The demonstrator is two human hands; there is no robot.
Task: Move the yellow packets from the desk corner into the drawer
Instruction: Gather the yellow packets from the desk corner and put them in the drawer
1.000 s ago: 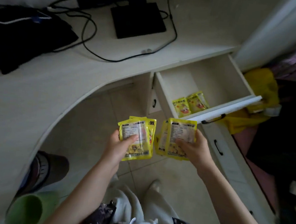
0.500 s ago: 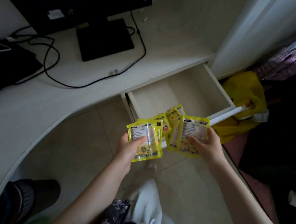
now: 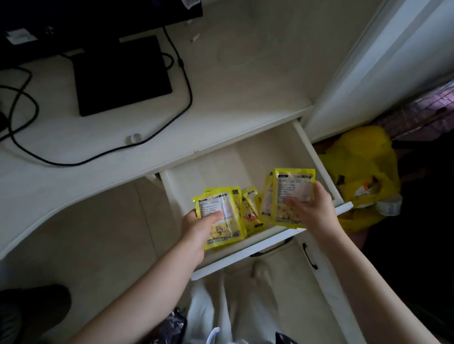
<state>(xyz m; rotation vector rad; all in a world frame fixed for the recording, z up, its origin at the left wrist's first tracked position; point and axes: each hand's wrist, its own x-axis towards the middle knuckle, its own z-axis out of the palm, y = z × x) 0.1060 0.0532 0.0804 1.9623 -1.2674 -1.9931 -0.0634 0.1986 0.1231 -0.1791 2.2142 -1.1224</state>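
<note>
Yellow packets are split between both hands above the open drawer (image 3: 252, 157). The left hand (image 3: 198, 228) grips a small stack of packets (image 3: 220, 215) with the thumb pressed across the printed back, held over the drawer's front left part. The right hand (image 3: 309, 207) clasps another stack (image 3: 290, 191) upright over the drawer's front right part, fingers wrapped around its right edge. Between the two stacks, more yellow packets (image 3: 250, 215) lie inside the drawer near its front panel. Behind the drawer runs the white desk (image 3: 228, 88), carrying a black monitor stand (image 3: 121, 78) and a looping black cable (image 3: 140, 141). A yellow plastic bag (image 3: 362, 168) sits on the floor to the right of the drawer.
</note>
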